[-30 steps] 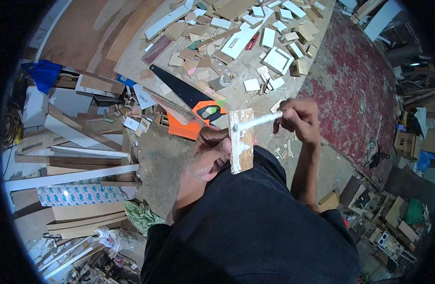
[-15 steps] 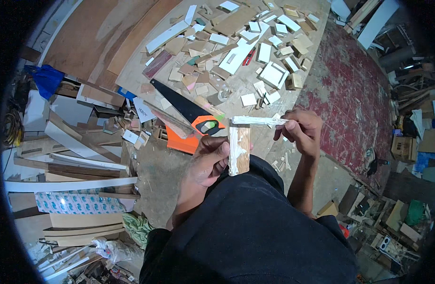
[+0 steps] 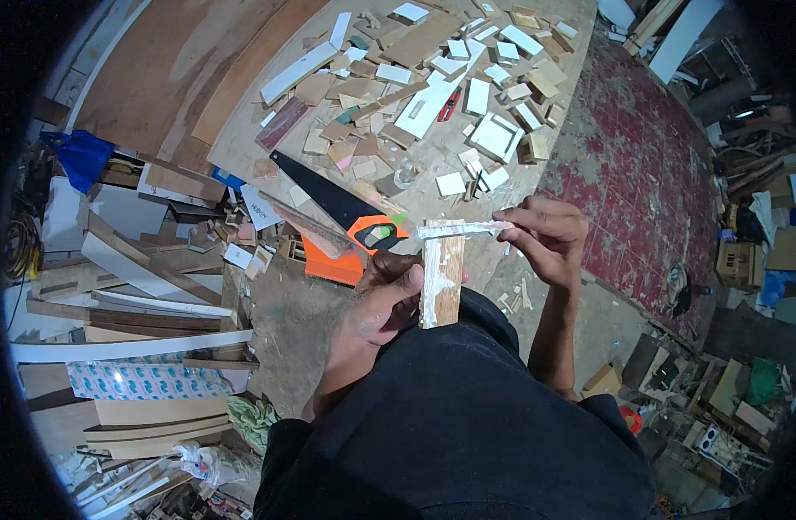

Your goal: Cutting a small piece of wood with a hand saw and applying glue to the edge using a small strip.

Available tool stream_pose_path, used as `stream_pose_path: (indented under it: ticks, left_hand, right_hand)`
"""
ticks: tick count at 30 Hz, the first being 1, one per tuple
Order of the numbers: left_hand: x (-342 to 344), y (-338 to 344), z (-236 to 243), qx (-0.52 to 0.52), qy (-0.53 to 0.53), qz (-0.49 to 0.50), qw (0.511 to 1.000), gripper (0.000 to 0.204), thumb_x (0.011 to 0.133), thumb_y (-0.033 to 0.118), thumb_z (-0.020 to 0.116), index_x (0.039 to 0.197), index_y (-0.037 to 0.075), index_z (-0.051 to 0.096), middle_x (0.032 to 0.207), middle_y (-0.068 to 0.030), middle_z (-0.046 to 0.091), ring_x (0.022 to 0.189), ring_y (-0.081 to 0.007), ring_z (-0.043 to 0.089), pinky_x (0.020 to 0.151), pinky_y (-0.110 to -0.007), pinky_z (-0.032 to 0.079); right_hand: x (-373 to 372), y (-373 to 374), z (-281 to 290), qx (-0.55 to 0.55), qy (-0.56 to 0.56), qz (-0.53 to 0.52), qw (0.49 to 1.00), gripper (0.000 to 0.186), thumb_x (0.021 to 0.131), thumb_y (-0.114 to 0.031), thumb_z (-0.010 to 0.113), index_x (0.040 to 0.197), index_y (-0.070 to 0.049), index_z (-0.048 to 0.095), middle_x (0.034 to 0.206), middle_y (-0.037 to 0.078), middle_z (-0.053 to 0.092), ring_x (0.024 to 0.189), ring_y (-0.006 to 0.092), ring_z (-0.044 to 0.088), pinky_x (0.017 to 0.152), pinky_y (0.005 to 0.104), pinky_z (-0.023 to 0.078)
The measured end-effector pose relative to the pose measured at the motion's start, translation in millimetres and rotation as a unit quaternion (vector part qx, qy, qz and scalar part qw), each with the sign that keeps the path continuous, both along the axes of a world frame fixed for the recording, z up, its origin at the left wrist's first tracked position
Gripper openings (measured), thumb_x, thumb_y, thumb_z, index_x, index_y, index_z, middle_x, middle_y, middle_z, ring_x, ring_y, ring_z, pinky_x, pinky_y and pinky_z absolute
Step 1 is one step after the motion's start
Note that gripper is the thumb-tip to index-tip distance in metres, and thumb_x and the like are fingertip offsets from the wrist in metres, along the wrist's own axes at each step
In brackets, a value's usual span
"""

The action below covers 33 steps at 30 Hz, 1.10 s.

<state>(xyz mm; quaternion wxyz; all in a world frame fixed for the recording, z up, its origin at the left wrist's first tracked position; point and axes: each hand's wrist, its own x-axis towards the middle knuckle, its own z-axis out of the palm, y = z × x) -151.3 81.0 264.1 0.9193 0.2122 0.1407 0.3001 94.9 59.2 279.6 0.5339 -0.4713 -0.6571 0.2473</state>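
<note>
My left hand (image 3: 382, 299) is closed round the left side of a small rectangular wooden block (image 3: 449, 282), held upright in front of my chest. White paste coats the block's left edge, with patches on its broad bare-wood face. My right hand (image 3: 550, 236) pinches the right end of a thin stick (image 3: 464, 229) between thumb and fingers. White paste covers the stick, which lies nearly level across the block's upper end. Just beyond my left hand, a handsaw (image 3: 324, 192) with a black blade and orange handle rests on the worktable (image 3: 242, 139).
Several white and bare wood offcuts (image 3: 478, 97) litter the table, with a small red tool (image 3: 450, 104) among them. A glass-like clear cup (image 3: 404, 178) stands near the saw. Curved boards (image 3: 129, 347) are stacked at left; cartons (image 3: 738, 270) and scrap lie at right.
My right hand has shifted the stick slightly left and down, so the block's top now shows above it. The left hand keeps its hold on the block, which sits slightly lower.
</note>
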Motion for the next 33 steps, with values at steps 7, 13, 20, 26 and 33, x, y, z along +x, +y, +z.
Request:
stream_pose_path:
  ticks: [7, 13, 20, 26, 33]
  left_hand:
    - [-1, 1, 1, -0.017, -0.008, 0.0, 1.0, 0.035, 0.09, 0.02, 0.059, 0.114, -0.005, 0.059, 0.109, -0.0245, 0.063, 0.1, -0.0273, 0.064, 0.083, -0.037, 0.053]
    - [0, 3, -2, -0.007, -0.005, 0.018, 1.0, 0.034, 0.09, 0.02, 0.059, 0.111, -0.007, 0.061, 0.109, -0.0259, 0.062, 0.099, -0.0275, 0.064, 0.084, -0.037, 0.053]
    - [1, 5, -10, 0.004, 0.062, 0.0, 0.998, 0.055, 0.083, 0.033, 0.068, 0.125, 0.002, 0.05, 0.113, -0.023, 0.059, 0.104, -0.0333, 0.06, 0.087, -0.043, 0.051]
    - [4, 5, -7, 0.006, 0.03, 0.008, 1.0, 0.045, 0.087, 0.025, 0.063, 0.12, -0.004, 0.054, 0.112, -0.0245, 0.061, 0.101, -0.0306, 0.063, 0.085, -0.041, 0.052]
    - [2, 7, -13, 0.028, -0.003, 0.045, 0.999, 0.04, 0.089, 0.019, 0.061, 0.118, -0.008, 0.056, 0.11, -0.0226, 0.063, 0.098, -0.0255, 0.065, 0.085, -0.037, 0.054]
  right_hand:
    - [5, 4, 4, 0.048, -0.019, -0.011, 0.999, 0.024, 0.069, -0.001, 0.074, 0.093, -0.002, 0.073, 0.058, 0.006, 0.058, 0.05, 0.0095, 0.047, 0.044, 0.025, 0.032]
    - [11, 3, 7, 0.024, -0.038, 0.03, 0.999, 0.027, 0.068, -0.001, 0.076, 0.095, -0.004, 0.073, 0.057, 0.005, 0.055, 0.049, 0.0093, 0.043, 0.044, 0.0266, 0.03]
    - [18, 9, 11, 0.035, -0.058, -0.013, 0.998, 0.027, 0.068, 0.0, 0.075, 0.095, -0.005, 0.074, 0.057, 0.005, 0.055, 0.049, 0.0086, 0.044, 0.044, 0.0258, 0.031]
    - [20, 9, 11, 0.006, -0.075, -0.002, 0.997, 0.025, 0.069, -0.001, 0.074, 0.094, -0.004, 0.074, 0.057, 0.005, 0.055, 0.049, 0.0087, 0.045, 0.044, 0.0251, 0.031]
    - [11, 0, 16, 0.011, -0.013, -0.015, 1.0, 0.023, 0.07, -0.003, 0.075, 0.093, -0.003, 0.073, 0.057, 0.006, 0.056, 0.049, 0.0091, 0.047, 0.044, 0.025, 0.033]
